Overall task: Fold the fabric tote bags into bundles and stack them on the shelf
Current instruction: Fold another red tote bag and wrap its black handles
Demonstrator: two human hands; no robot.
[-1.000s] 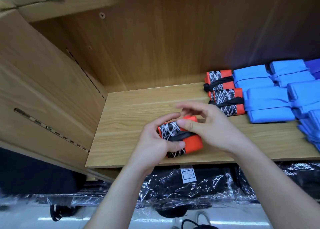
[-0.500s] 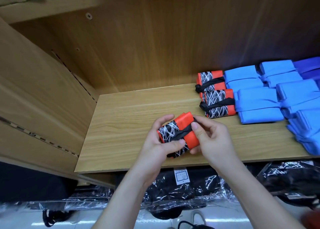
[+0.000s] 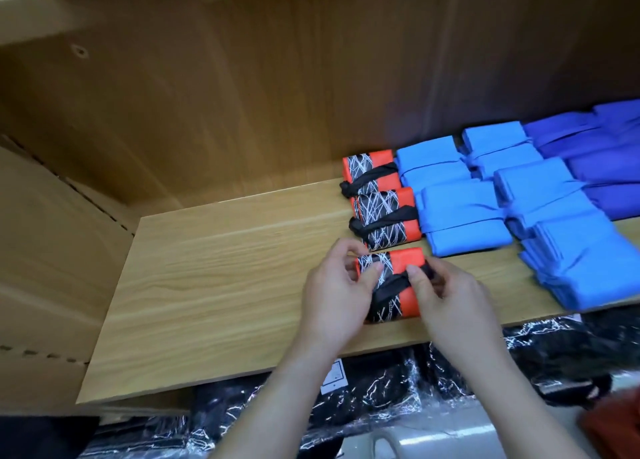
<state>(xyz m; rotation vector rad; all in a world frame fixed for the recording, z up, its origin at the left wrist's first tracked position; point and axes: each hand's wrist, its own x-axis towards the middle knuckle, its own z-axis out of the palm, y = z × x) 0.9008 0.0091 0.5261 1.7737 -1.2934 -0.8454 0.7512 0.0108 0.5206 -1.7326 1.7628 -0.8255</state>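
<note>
Bundle in hand: an orange and black folded fabric tote bundle (image 3: 389, 271) with a white scribble print lies on the shelf between the two hands, a black strap (image 3: 391, 287) tied across it.
Left hand: the left hand (image 3: 337, 299) grips the bundle's 9 o'clock end, fingers curled over the printed part.
Right hand: the right hand (image 3: 450, 302) pinches the black strap at the bundle's 3 o'clock side, thumb and fingers closed on it.
Shelf: a pale wooden shelf board (image 3: 225, 285) carries every bundle toward its 3 o'clock side.
Orange row: two matching orange and black bundles (image 3: 384, 217) line up at 12 o'clock of the held one, the nearer just beside it.
Light blue: folded light blue fabric bundles (image 3: 464, 216) sit at 3 o'clock of the orange row, touching it.
Dark blue: folded dark blue fabric bundles (image 3: 606, 160) fill the far 2 o'clock corner.
Below: black goods in shiny clear plastic wrap (image 3: 381, 389) show at 6 o'clock under the board's front edge.
</note>
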